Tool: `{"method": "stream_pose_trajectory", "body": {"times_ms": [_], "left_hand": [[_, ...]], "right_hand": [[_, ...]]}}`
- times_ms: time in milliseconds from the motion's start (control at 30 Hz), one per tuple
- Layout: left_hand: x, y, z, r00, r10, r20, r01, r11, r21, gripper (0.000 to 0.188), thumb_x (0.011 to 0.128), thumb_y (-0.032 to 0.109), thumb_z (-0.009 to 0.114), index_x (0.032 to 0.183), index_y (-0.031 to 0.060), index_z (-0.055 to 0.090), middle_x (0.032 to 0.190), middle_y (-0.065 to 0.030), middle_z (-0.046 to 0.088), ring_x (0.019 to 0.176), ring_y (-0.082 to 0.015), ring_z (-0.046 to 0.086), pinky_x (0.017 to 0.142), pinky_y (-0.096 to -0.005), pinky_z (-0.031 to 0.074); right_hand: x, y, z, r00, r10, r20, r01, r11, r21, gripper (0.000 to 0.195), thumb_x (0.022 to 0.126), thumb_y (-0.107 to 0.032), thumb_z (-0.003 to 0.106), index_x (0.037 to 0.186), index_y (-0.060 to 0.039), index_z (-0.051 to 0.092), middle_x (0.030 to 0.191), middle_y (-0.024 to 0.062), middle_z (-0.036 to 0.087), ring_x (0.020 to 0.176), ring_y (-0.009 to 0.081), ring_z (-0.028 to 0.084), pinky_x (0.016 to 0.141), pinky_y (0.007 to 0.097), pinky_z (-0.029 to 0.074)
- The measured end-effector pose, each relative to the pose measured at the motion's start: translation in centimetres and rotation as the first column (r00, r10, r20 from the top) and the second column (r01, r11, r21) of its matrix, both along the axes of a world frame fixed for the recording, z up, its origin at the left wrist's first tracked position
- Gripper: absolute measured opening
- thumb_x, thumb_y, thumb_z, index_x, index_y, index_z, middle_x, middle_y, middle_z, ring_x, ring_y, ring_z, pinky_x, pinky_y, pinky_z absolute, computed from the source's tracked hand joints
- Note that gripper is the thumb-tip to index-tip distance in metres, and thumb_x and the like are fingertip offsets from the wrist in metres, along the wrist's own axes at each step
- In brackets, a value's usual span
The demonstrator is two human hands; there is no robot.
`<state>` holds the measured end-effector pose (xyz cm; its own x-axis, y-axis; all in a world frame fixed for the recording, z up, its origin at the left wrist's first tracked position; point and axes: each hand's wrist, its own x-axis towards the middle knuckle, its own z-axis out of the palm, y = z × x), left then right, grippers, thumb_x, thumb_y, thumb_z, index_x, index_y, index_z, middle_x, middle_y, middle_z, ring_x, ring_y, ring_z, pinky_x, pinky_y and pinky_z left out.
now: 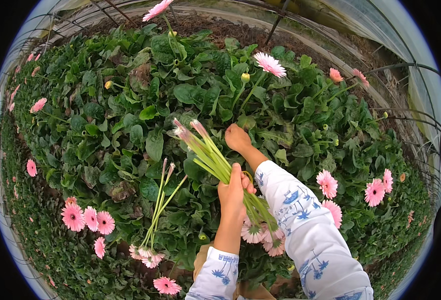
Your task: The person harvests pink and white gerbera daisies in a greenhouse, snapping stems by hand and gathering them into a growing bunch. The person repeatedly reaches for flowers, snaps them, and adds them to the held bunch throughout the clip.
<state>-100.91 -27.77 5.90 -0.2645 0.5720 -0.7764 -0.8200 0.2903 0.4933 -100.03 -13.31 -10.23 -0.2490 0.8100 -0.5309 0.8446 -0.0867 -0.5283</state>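
Note:
My left hand (pixel 232 191) is closed around a bunch of pink gerbera daisies; their green stems (pixel 209 153) point up and left with pale, reddish cut ends. The bunch's pink flower heads (pixel 263 238) hang downward beneath my right forearm. A yellow band shows beside my left fingers. Farther forward, my right hand (pixel 238 138) reaches down among the green leaves, its fingers curled and partly hidden, so its hold cannot be made out. Left of the bunch, several cut gerberas (pixel 159 210) lie across the foliage, heads toward me.
Dense gerbera plants (pixel 190 93) surround my hands, with standing pink blooms (pixel 270 64) and yellowish buds (pixel 245 77). Metal hoops (pixel 404 66) and plastic sheeting (pixel 396 30) border the bed. More pink flowers (pixel 73 216) stand at the lower left and right.

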Motion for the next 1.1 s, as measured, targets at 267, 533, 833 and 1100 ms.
{"method": "stream_pose_trajectory", "body": {"times_ms": [267,533,833,1100], "left_hand": [[-0.5,0.3,-0.5,1.000,0.004,0.001,-0.004,1.000,0.009,0.031,0.094,0.030,0.051,0.074,0.0085,0.040,0.057,0.0001,0.039,0.050,-0.0143,0.044,0.052,-0.0327,0.043],[-1.7,1.2,-0.5,1.000,0.011,0.027,-0.012,0.999,0.039,0.031,0.094,0.031,0.052,0.075,0.0087,0.041,0.057,0.0001,0.039,0.050,-0.0145,0.044,0.052,-0.0325,0.042],[-3.9,0.9,-1.2,0.997,0.050,0.050,-0.051,0.999,0.012,0.032,0.093,0.032,0.053,0.075,0.0088,0.040,0.057,0.0000,0.039,0.050,-0.0144,0.044,0.053,-0.0327,0.043],[-4.0,1.0,-1.2,0.996,0.049,0.072,-0.050,0.999,0.018,0.031,0.093,0.031,0.053,0.075,0.0085,0.041,0.057,-0.0003,0.040,0.050,-0.0145,0.044,0.053,-0.0325,0.043]], "right_hand": [[0.6,2.3,-2.0,0.972,-0.040,0.232,0.019,0.995,0.094,0.023,0.082,-0.015,0.053,0.099,-0.0005,0.058,0.105,0.0224,0.062,0.095,0.0375,0.061,0.079,0.0452,0.049],[0.5,6.2,-6.4,0.701,0.369,0.610,-0.702,0.207,0.681,0.021,0.075,-0.019,0.054,0.084,-0.0052,0.067,0.096,0.0102,0.058,0.104,0.0240,0.049,0.085,0.0346,0.040],[-1.1,8.3,-7.9,0.436,0.147,0.888,-0.870,0.321,0.374,0.040,0.081,-0.027,0.049,0.110,-0.0022,0.063,0.110,0.0132,0.056,0.107,0.0317,0.047,0.091,0.0405,0.035],[-1.7,7.0,-11.3,0.476,0.340,0.811,-0.778,0.592,0.208,0.021,0.083,-0.023,0.051,0.081,-0.0117,0.068,0.079,0.0086,0.066,0.072,0.0237,0.067,0.051,0.0373,0.048]]}}
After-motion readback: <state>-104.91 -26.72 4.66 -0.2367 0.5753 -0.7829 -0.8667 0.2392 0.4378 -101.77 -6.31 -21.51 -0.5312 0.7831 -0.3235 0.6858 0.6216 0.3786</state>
